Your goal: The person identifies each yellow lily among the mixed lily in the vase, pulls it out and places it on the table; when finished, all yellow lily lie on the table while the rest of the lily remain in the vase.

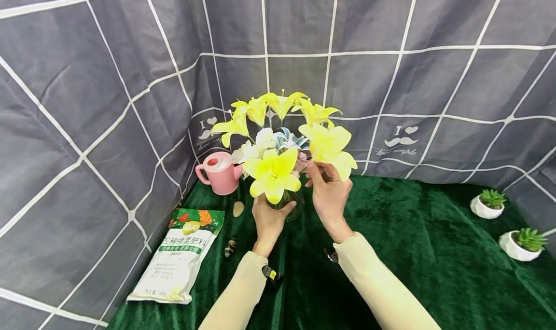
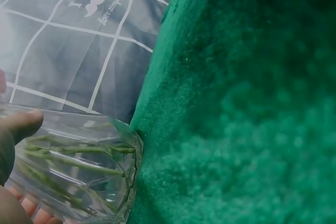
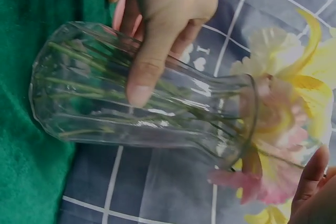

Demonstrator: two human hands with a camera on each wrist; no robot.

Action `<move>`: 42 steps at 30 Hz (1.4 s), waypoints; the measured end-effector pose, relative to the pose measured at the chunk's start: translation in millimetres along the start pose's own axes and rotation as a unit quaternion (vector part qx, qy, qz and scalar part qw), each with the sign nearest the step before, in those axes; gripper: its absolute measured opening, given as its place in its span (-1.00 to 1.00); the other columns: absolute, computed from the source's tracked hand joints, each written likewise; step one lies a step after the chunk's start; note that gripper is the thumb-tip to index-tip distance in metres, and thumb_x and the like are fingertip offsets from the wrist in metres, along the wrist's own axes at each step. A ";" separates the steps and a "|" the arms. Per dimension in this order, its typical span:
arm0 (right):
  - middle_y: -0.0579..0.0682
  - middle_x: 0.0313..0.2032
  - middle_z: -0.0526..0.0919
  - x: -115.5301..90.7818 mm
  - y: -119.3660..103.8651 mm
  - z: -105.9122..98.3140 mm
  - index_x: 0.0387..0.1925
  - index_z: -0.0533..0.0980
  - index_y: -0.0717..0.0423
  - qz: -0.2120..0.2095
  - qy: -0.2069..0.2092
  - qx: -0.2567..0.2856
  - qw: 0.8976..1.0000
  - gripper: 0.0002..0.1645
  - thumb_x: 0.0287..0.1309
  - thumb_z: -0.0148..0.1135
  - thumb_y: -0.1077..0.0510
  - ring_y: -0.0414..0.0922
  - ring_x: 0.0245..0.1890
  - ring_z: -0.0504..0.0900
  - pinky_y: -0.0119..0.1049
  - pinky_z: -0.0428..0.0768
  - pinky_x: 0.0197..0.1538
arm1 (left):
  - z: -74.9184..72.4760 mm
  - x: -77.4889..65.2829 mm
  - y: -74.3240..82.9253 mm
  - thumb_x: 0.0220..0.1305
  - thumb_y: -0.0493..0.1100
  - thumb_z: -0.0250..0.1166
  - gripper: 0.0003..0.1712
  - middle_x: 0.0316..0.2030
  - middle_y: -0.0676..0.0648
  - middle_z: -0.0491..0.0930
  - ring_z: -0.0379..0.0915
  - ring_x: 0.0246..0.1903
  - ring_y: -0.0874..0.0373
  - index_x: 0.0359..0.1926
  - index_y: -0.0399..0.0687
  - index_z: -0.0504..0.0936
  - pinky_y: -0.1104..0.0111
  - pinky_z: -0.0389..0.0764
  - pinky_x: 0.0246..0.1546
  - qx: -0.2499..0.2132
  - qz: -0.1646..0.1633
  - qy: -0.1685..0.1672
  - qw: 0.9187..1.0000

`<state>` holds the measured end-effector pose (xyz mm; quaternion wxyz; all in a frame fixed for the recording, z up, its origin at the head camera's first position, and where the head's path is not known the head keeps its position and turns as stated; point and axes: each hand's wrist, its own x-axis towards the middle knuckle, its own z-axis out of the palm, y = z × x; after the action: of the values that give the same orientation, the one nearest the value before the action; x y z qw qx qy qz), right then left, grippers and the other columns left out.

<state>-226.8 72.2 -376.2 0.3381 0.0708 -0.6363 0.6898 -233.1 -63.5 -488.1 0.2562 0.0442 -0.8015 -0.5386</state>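
A clear glass vase (image 3: 100, 90) stands on green velvet, with several green stems inside it. My left hand (image 1: 268, 220) grips the vase around its body, thumb across the near side. Yellow lilies fan out above the mouth, one large bloom (image 1: 274, 174) hanging in front of the vase. White flowers (image 1: 248, 151), a blue flower (image 1: 290, 139) and pink blooms (image 3: 275, 114) fill the middle. At the right side, my right hand (image 1: 331, 197) pinches a thin flower stem (image 3: 283, 160) just beyond the vase mouth, under a large yellow lily (image 1: 327, 144).
A pink watering can (image 1: 222, 178) stands left of the vase. Nearer lie a pale stone (image 1: 238, 209), a dark striped stone (image 1: 230, 248) and a white fertilizer bag (image 1: 178, 262). Two potted succulents (image 1: 487, 209) sit far right. A grey checked curtain (image 1: 369, 84) hangs behind.
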 end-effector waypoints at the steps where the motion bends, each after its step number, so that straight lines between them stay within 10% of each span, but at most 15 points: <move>1: 0.38 -0.50 0.67 0.9 -1.5 -1.7 -0.31 0.70 0.28 -0.009 0.004 0.004 1.000 -0.74 0.23 0.39 0.11 -0.25 -0.68 0.61 -0.39 0.64 -0.50 | 0.4 0.1 0.5 -0.15 0.06 0.68 -0.17 0.15 -0.01 0.60 0.48 0.25 0.00 0.20 0.15 0.55 -0.06 0.45 0.32 0.001 -0.004 -0.003 1.000; 12: -0.14 -0.61 0.71 9.1 -19.9 -24.9 -0.31 0.65 0.48 -0.051 0.058 0.091 0.993 -0.77 0.20 0.38 0.27 -0.23 -0.67 0.63 -0.41 0.61 -0.54 | -1.0 -0.7 3.3 -0.17 0.05 0.69 -0.21 0.12 -0.04 0.62 0.47 0.24 -0.03 0.15 0.09 0.60 -0.05 0.43 0.33 0.008 -0.038 -0.004 0.999; 22: 0.02 -0.61 0.73 20.4 -36.4 -71.5 -0.37 0.60 0.56 -0.057 0.118 0.167 0.977 -0.80 0.11 0.41 0.39 -0.17 -0.66 0.65 -0.39 0.57 -0.58 | -1.2 -1.4 -0.3 -0.17 0.07 0.69 -0.18 0.16 -0.04 0.61 0.47 0.26 -0.02 0.18 0.08 0.57 -0.10 0.38 0.38 0.003 -0.045 -0.002 0.999; 33: 0.06 -0.57 0.76 38.6 -21.3 -162.8 -0.33 0.59 0.63 -0.036 0.162 0.127 0.978 -0.70 0.00 0.48 0.39 -0.18 -0.70 0.65 -0.44 0.55 -0.62 | 0.4 2.2 0.1 -0.19 0.06 0.70 -0.18 0.15 0.00 0.64 0.51 0.23 0.01 0.17 0.11 0.59 -0.09 0.42 0.36 0.012 -0.027 0.008 1.000; 42: -0.37 -0.72 0.58 56.5 4.7 -244.1 -0.39 0.71 0.13 0.042 0.169 -0.170 0.970 -0.92 0.14 0.44 0.19 -0.45 -0.72 0.52 -0.66 0.44 -0.57 | -0.9 2.8 -0.3 -0.17 0.11 0.68 -0.17 0.16 -0.01 0.64 0.49 0.23 -0.01 0.18 0.09 0.57 -0.10 0.39 0.37 0.020 -0.039 -0.001 0.999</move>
<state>-191.3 319.6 -394.3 0.4188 -0.1325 -0.6801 0.5869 -235.1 -65.4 -487.1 0.2331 0.0800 -0.8098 -0.5324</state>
